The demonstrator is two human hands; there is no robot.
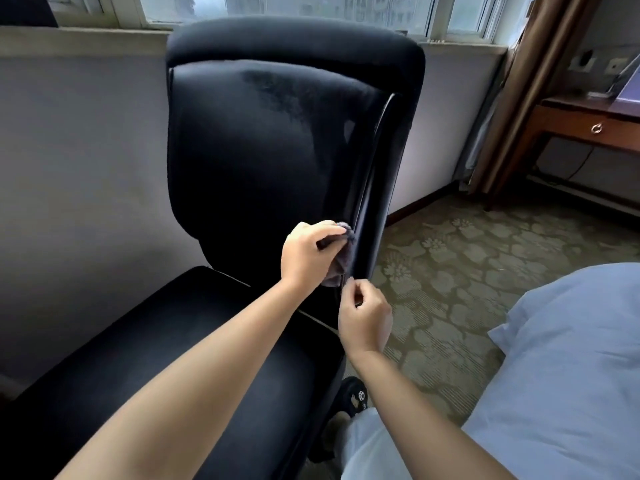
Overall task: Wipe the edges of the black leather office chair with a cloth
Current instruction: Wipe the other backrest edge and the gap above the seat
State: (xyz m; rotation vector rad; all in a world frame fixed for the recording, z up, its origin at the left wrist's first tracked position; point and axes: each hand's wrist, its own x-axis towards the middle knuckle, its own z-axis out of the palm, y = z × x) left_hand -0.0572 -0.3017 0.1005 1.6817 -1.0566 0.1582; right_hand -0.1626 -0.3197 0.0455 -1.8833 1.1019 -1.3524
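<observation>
The black leather office chair [263, 150] fills the middle of the view, its tall backrest facing me and its seat running to the lower left. My left hand [306, 252] grips a grey-purple cloth [341, 258] and presses it against the lower right edge of the backrest. Just below it, my right hand [363, 317] has its fingers curled and pinches the chair's edge seam or the cloth's lower corner; which one is unclear. Most of the cloth is hidden behind my left hand.
A bed with a pale blue cover [561, 368] lies at the lower right. A wooden desk with a drawer [585, 126] stands at the far right beside a brown curtain [526, 98]. A wall and window sill [83, 39] are close behind the chair. Patterned carpet [450, 254] lies between chair and bed.
</observation>
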